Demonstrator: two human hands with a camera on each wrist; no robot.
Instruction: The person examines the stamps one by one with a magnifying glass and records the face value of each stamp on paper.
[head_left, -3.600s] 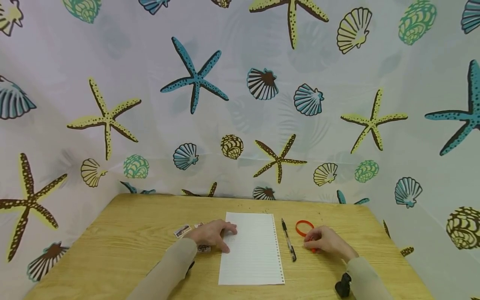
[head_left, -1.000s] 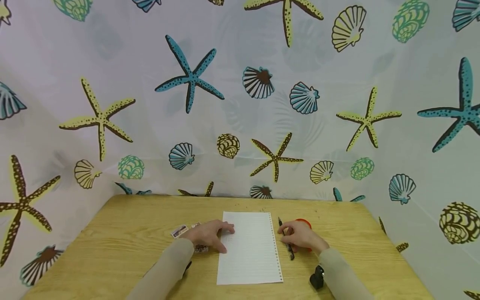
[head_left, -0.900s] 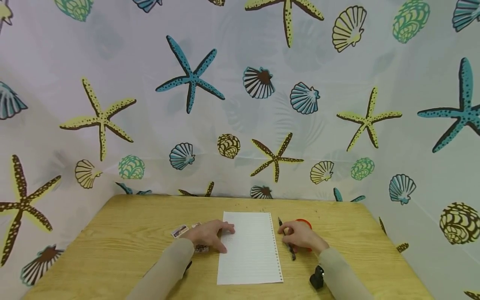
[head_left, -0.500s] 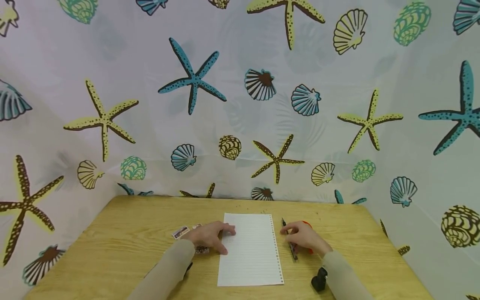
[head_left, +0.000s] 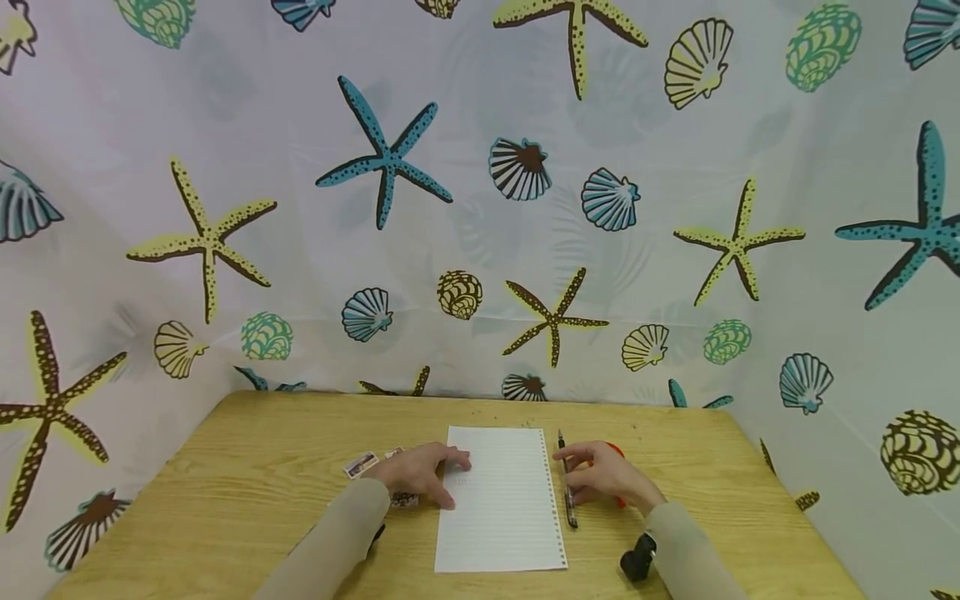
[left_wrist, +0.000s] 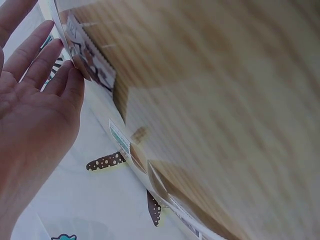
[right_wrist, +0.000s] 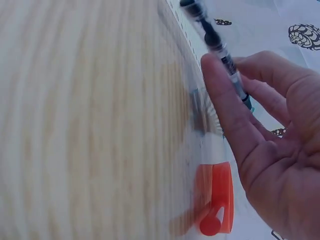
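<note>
In the head view my left hand [head_left: 416, 468] rests on the left edge of a sheet of lined paper [head_left: 506, 517], its fingers spread. Its palm side shows in the left wrist view, the fingertips touching the paper's edge. Postage stamps [head_left: 362, 465] lie beside and partly under that hand; one stamp [left_wrist: 92, 55] stands out near the fingertips. My right hand [head_left: 609, 477] pinches a clear-barrelled pen [head_left: 572, 512] with a black end between thumb and fingers, just right of the paper. In the right wrist view the pen [right_wrist: 212, 39] crosses the fingertips.
A red ring-shaped thing [right_wrist: 223, 197] with a round knob lies under and behind my right hand, mostly hidden in the head view. The wooden table [head_left: 285, 425] meets a curtain [head_left: 465, 217] printed with starfish and shells at its back and sides.
My right hand has left the red ring, moved left to the pen and pinched it. The pen has shifted slightly left and turned more upright in the view. My left hand stays put.
</note>
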